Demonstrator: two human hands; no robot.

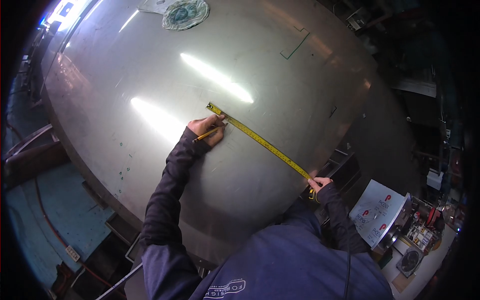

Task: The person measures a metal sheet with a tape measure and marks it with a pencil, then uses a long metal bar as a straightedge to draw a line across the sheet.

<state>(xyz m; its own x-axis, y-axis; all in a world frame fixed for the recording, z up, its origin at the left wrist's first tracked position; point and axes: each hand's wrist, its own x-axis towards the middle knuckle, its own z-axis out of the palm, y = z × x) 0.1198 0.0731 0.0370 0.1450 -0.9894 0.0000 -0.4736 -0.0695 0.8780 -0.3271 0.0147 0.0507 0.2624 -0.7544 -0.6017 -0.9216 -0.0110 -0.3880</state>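
Observation:
A yellow tape measure (pixel 265 144) lies extended diagonally across a large grey metal sheet (pixel 260 190). Its hooked end rests on the sheet's surface near the middle. My left hand (pixel 209 129) is closed around a thin yellow pencil (pixel 204 135), with its fingers against the tape's edge close to the hooked end. At the sheet's near right edge, my right hand (pixel 320 184) grips the other end of the tape, by its case, which is mostly hidden under the fingers.
A crumpled plastic-wrapped bundle (pixel 185 14) lies at the sheet's far edge. Green marks (pixel 295 45) show on the metal. On the right stand a printed panel (pixel 378 212) and a bench with a small fan (pixel 410 261). A socket strip (pixel 72 253) lies on the floor at left.

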